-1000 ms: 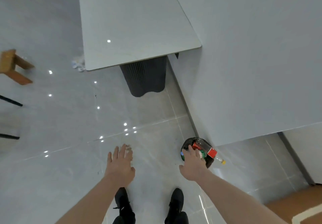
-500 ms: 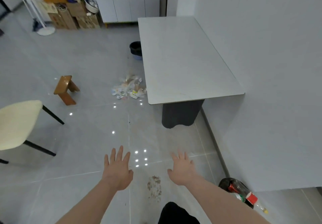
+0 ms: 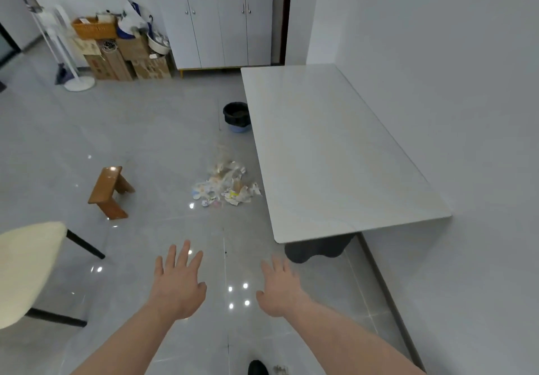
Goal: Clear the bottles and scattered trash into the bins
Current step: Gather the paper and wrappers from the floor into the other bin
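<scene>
Both hands were stretched out low in the frame, palms down over the grey floor. The left hand [image 3: 178, 283] was spread wide and held nothing; the right hand [image 3: 280, 285] was likewise spread and empty. A pile of scattered trash [image 3: 226, 188] lay on the floor at the centre of the frame, just beside the left edge of the white table [image 3: 335, 153]. Farther up, a bin [image 3: 236, 116] with a dark liner stood by the table's edge. A small wooden stool [image 3: 109, 192] stood at left, well apart from the trash.
</scene>
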